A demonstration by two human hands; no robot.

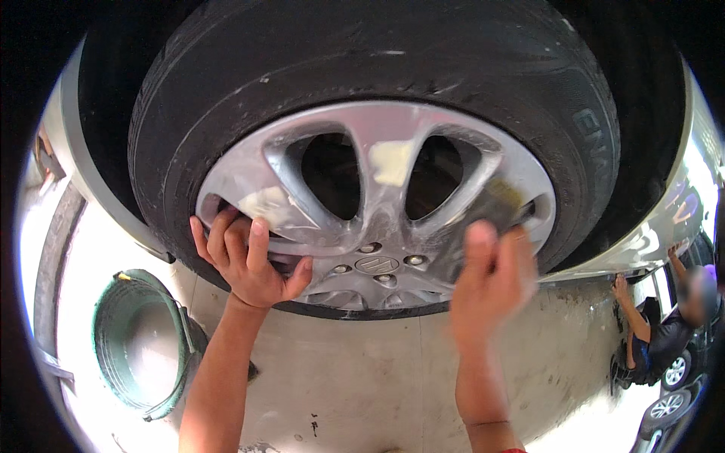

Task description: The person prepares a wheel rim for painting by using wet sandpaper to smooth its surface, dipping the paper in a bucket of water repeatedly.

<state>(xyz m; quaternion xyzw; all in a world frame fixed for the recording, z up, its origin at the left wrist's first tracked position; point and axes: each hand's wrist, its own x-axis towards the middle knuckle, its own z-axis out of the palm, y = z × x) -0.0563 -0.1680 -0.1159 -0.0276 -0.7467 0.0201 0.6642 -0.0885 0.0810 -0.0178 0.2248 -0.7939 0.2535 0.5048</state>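
A silver alloy wheel [388, 122] with a Suzuki-style emblem at its hub fills the middle, inside a black tyre [351, 62]. Pale yellow filler patches [391, 161] mark its spokes. At the left side of the wheel, my left hand [255, 266] grips a spoke, some fingers curled at a dark opening and the thumb lower down. My right hand [493, 277], blurred, pinches a dark grey sheet [453, 243] that looks like sandpaper against the right spoke. A yellowish patch [506, 192] shows by the sheet's upper edge.
A green bucket [105, 340] with a handle stands on the concrete floor [362, 368] at the left. Silver bodywork [617, 255] curves around the tyre. At the far right, another person [662, 340] reaches toward the bodywork, with another vehicle's wheel [667, 406] nearby.
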